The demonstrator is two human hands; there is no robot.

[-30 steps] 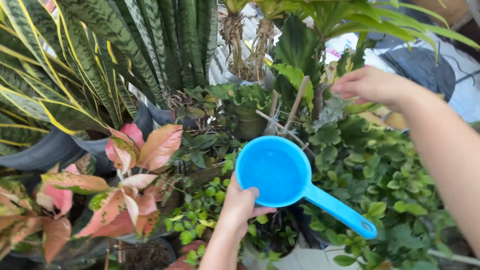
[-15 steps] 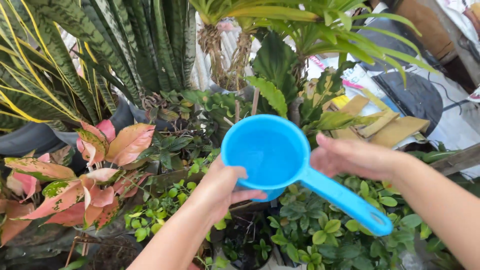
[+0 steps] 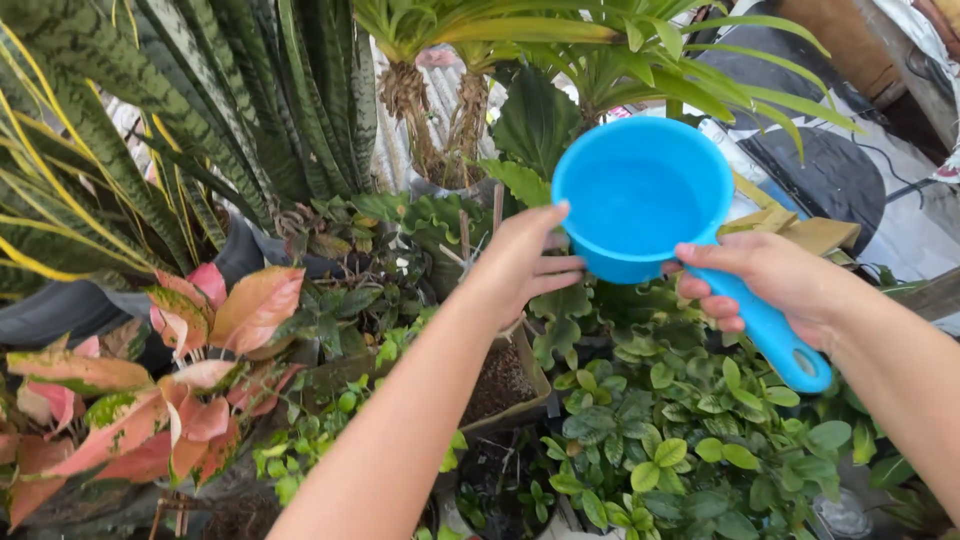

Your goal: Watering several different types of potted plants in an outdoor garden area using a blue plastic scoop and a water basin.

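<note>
At far left, tall striped sword-shaped leaves (image 3: 150, 130) rise over a dark pot rim (image 3: 60, 305), and below them a plant with pink and orange leaves (image 3: 215, 330) fills the lower corner; neither is touched. Toward the centre, the left hand (image 3: 520, 262) reaches forward with its fingers (image 3: 558, 268) curled against the near wall of the blue plastic dipper (image 3: 645, 210), steadying the bowl from the side rather than enclosing it. Compared with the view half a second earlier, the dipper now sits higher and further right, lifted off the low foliage and held above the small round-leaved green plants (image 3: 660, 420) and in front of the broad-leaved rosette plants (image 3: 600, 60) at the top. The bowl appears level and seems to hold water, though the surface is hard to make out. The chief change lies at right: the right hand (image 3: 765, 285), which a moment ago lay open beside the bowl, now has its fingers wrapped around the upper part of the handle, the handle's end projecting down past the palm. Control of the dipper thus passes to a two-handed hold, the handle grip carrying it and the left hand guiding the bowl. Beyond, at far right, a dark sheet (image 3: 840, 170) lies on the ground.
</note>
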